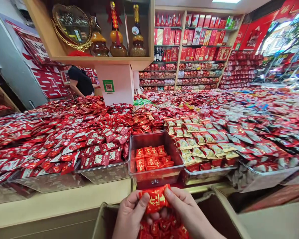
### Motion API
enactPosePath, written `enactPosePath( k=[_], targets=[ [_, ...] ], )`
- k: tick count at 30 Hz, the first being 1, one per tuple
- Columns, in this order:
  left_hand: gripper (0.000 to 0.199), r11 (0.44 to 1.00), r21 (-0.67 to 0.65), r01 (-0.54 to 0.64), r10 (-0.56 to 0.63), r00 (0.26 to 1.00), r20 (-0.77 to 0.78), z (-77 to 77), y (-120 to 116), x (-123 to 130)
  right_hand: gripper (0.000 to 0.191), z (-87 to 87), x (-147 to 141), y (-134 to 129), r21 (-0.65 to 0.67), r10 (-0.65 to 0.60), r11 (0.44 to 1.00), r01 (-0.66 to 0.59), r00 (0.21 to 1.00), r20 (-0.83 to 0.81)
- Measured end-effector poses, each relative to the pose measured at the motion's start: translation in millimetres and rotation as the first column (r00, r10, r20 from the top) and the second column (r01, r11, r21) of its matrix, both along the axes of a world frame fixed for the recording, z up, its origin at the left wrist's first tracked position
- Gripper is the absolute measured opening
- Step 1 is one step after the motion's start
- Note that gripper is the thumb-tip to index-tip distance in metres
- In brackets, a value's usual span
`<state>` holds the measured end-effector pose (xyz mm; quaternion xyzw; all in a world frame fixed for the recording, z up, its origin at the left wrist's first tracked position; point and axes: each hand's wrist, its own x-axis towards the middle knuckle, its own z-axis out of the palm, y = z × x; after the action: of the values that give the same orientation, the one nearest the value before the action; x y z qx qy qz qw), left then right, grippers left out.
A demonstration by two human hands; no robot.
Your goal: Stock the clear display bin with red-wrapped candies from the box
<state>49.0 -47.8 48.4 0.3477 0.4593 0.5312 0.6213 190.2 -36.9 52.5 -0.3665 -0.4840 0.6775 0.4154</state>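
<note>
A red packet (pixel 156 199) with gold characters is held between my two hands, above an open cardboard box (pixel 224 212). My left hand (pixel 133 212) pinches its left end with the thumb on top. At its right end, my right hand (pixel 186 209) grips with thumb and fingers. More red packets (pixel 164 227) lie in the box below my hands. Just beyond, a clear bin (pixel 155 177) contains similar red packets (pixel 151 159), partly filling it.
Bins heaped with dark red packets (pixel 99 156) stand on the left, and cream-gold packets (pixel 201 142) on the right. A wooden shelf (pixel 114 61) overhangs the display. A person in black (pixel 81 79) stands at the back left.
</note>
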Motion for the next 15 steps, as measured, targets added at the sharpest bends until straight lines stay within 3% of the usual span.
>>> enactPosePath(
  k=[4, 9, 12, 15],
  targets=[
    [0.024, 0.999, -0.028, -0.030, 0.032, 0.997, 0.065, -1.8, 1.5, 1.7, 0.043, -0.1, -2.5, -0.2, -0.079, -0.006, 0.997, -0.002, 0.996, -0.091],
    [0.033, 0.999, -0.045, -0.025, 0.031, 0.986, 0.161, -14.8, 0.0, -0.9, 0.032, -11.7, -4.0, -1.7, 0.038, -0.127, 0.991, 0.130, 0.989, -0.074],
    [0.032, 0.999, -0.002, -0.041, 0.041, 0.998, 0.040, -19.3, -2.0, -2.9, 0.028, -14.1, -2.5, -3.4, 0.100, -0.130, 0.986, 0.134, 0.990, -0.052],
    [0.025, 0.999, 0.025, -0.020, 0.022, 0.993, -0.112, -22.9, -2.9, -6.7, 0.025, -11.2, 3.2, -4.3, 0.221, -0.150, 0.967, 0.125, 0.984, 0.100]
  ],
)
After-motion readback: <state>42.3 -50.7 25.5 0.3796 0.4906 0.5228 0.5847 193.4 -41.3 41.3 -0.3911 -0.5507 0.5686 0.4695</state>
